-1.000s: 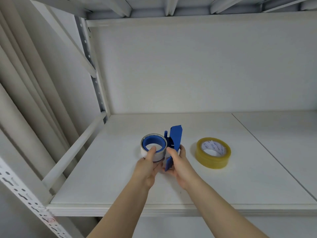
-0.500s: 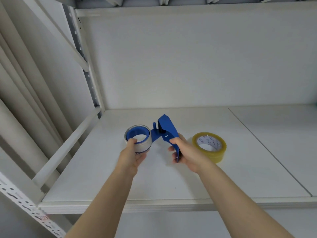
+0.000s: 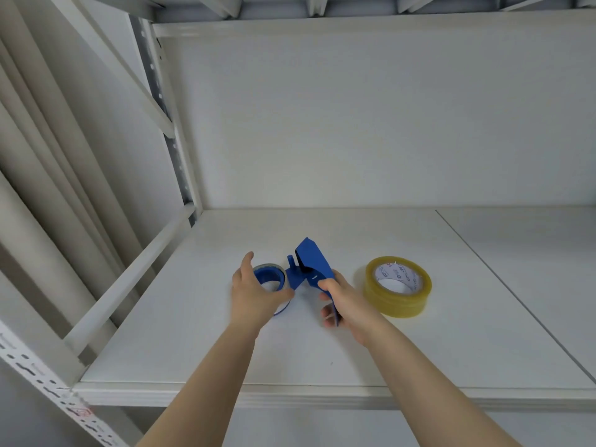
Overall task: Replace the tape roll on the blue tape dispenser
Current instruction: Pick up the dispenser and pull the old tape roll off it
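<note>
The blue tape dispenser (image 3: pixel 312 267) lies on the white shelf (image 3: pixel 322 350), its blade end pointing up and away. My right hand (image 3: pixel 346 303) grips its handle. On its left end sits a nearly used-up roll (image 3: pixel 270 279) on a blue hub. My left hand (image 3: pixel 254 293) wraps around that roll from the left, thumb on its right side and one finger raised above it. A full yellowish tape roll (image 3: pixel 398 285) with a white printed core lies flat to the right of my right hand, untouched.
A white wall (image 3: pixel 354 124) closes the back of the shelf. A slanted rail (image 3: pixel 129 279) and a perforated upright (image 3: pixel 167 130) bound its left side. A seam (image 3: pixel 503 285) in the board runs diagonally on the right. The front edge (image 3: pixel 322 395) is near my forearms.
The dispenser has tilted over from near upright to a slant, its blade end leaning left. My left hand has closed further over the old roll, and both hands sit slightly lower on the shelf.
</note>
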